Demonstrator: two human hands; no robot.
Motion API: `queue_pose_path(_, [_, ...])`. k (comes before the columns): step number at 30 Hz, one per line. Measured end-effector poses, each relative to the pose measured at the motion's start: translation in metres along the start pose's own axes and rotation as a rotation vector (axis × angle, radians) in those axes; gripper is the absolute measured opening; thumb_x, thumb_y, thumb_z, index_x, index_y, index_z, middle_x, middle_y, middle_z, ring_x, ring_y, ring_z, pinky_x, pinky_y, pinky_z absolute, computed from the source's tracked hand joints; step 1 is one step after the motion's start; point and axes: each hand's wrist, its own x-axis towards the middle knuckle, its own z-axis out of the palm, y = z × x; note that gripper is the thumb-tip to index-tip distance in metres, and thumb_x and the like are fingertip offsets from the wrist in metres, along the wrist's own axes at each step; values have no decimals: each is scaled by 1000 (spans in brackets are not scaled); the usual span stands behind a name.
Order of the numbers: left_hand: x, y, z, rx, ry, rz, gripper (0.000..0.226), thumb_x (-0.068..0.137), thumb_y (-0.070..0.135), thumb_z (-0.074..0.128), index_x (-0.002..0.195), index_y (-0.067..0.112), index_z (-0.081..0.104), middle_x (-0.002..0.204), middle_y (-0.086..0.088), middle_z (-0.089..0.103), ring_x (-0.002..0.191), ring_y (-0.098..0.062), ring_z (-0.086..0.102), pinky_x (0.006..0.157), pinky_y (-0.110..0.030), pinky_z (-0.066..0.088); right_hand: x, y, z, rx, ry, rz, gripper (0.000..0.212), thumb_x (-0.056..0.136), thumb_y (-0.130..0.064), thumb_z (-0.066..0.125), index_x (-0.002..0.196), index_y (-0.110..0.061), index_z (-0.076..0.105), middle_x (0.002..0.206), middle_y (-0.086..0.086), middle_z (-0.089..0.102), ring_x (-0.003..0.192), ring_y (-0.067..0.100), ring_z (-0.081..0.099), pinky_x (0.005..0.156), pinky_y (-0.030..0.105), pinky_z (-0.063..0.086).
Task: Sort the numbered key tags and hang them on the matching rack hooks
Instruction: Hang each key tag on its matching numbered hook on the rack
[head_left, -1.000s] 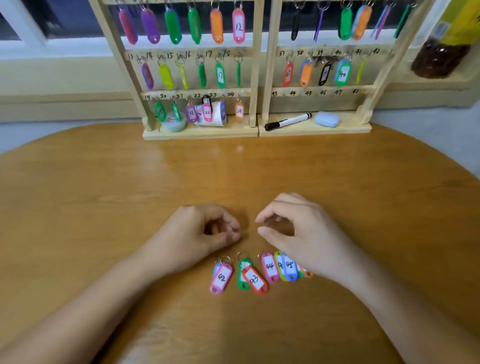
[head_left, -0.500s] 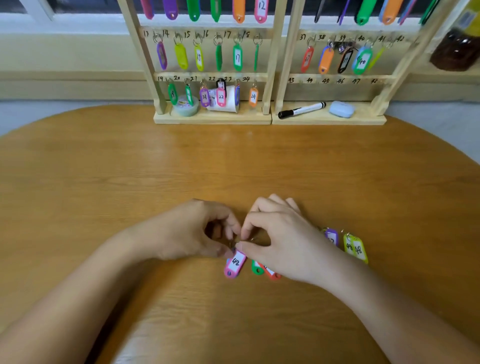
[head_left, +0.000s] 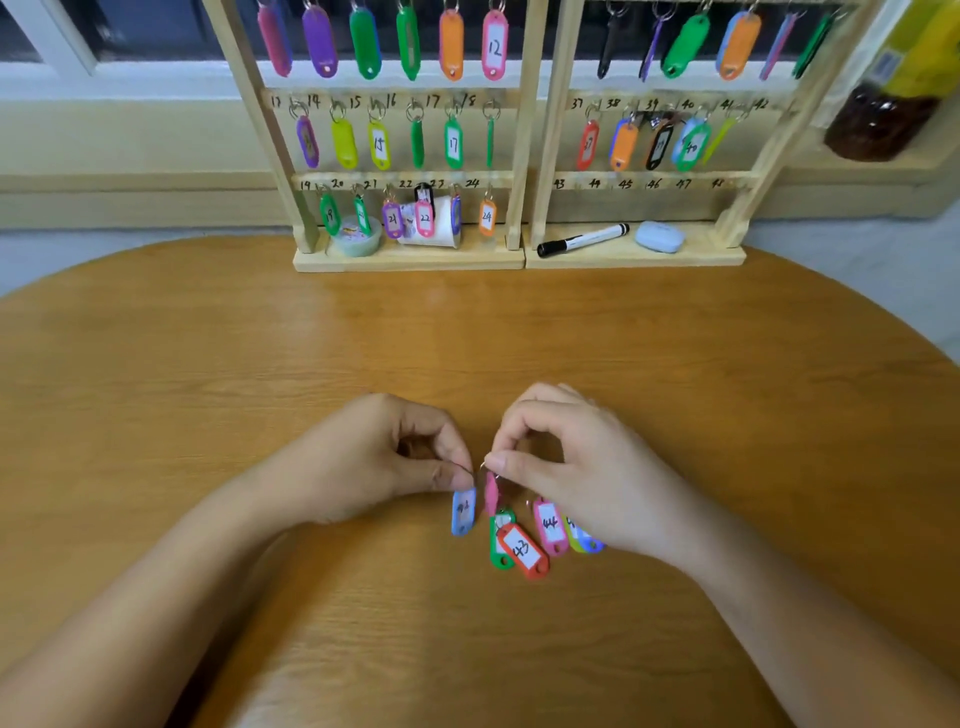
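Left hand (head_left: 374, 460): thumb against forefinger, pinching the ring of a blue tag (head_left: 463, 512). Hanging label-forward just below the fingertips (number smudged, not readable).

Right hand (head_left: 587, 467): same pinch, on the ring of a pink tag (head_left: 491, 493), turned edge-on, just beside the blue one with a narrow gap between. Contact of either lower end with the table (head_left: 208, 389): cannot tell.

Versus half a second ago: then both hands together at one ring, pink tag lying face-up and reading 42. Now split, one tag per hand, pink face turned away. Versus one second ago: then nothing held, pink 42 lying over the blue on the table.

Flat on the table just beneath the right hand: red tag (head_left: 522, 552) marked 43, overlapping a green tag (head_left: 497, 558); second pink tag (head_left: 549, 525) marked 44 beside them; yellow-green tag (head_left: 574, 538) and second blue tag (head_left: 593, 544), both partly hidden under the palm.

Far edge of the table, side by side: left rack (head_left: 415, 260) with tags hanging down to the row numbered 19 to 24; right rack (head_left: 623, 257) with tags on the row 37 to 42, bottom rail numbered 43 to 48.

On the rack bases: black marker (head_left: 582, 240), pale blue case (head_left: 660, 236), cup (head_left: 441, 223) on its side, roll of tape (head_left: 358, 241). Far right: bottle (head_left: 878, 119).
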Motion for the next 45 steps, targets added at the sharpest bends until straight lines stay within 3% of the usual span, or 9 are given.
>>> queue_pose_path(4, [19,25,-6,-21,128,95,4,90,24,83,91,23,80,89,6,80,80,-6,67,75,-21,50,4,10,-35,74,168,-22,12,96,-33,76,85,-31,71,100,-10,67,109,15,61,98,35,44])
queue_pose_path(11, [86,73,-10,24,271,218,3,93,26,82,91,24,80,85,8,78,80,-10,68,80,-31,52,10,41,-118,3,379,41,10,100,-21,70,91,-26,71,97,-11,67,96,2,59,81,7,37])
queue_pose_path(16, [154,105,-5,55,318,271,4,94,28,82,90,27,80,85,7,79,86,-18,71,85,-33,55,27,77,-179,-36,506,86,17,104,-24,66,88,-30,67,98,-13,66,88,-3,57,77,15,40])
queue_pose_path(21, [227,140,0,88,415,322,6,94,28,81,88,28,80,75,15,74,70,1,63,68,-22,50,63,108,-232,-34,684,72,12,104,-16,64,92,-16,66,90,-11,66,79,-9,55,70,7,36])
queue_pose_path(26, [289,174,3,137,515,344,9,94,28,80,86,25,80,62,20,66,57,5,54,55,-14,36,104,134,-269,-35,831,55,16,101,-18,66,88,-27,66,91,-11,66,79,-7,55,75,15,40])
queue_pose_path(31, [334,204,-3,296,631,366,5,93,28,79,89,29,81,71,13,68,65,4,58,62,-19,44,132,150,-289,-76,875,115,21,103,-23,61,85,-32,63,98,-5,68,79,-3,53,72,22,39])
queue_pose_path(33, [349,213,-4,371,671,377,5,93,30,78,92,28,83,72,13,68,69,1,61,65,-19,47,137,154,-291,-87,872,138,25,103,-22,62,82,-35,61,98,-6,67,78,-2,53,69,19,37])
queue_pose_path(37, [377,223,-2,495,713,367,9,92,30,74,89,30,83,79,9,75,85,-17,69,78,-37,60,142,159,-289,-119,867,205,18,105,-22,62,89,-27,64,90,-13,61,79,-2,52,62,9,31])
queue_pose_path(45, [404,231,4,605,700,316,11,98,27,70,94,30,79,86,3,76,82,-20,70,70,-36,61,140,163,-287,-57,895,241,20,108,-25,57,93,-23,70,91,-5,70,84,12,61,63,20,38])
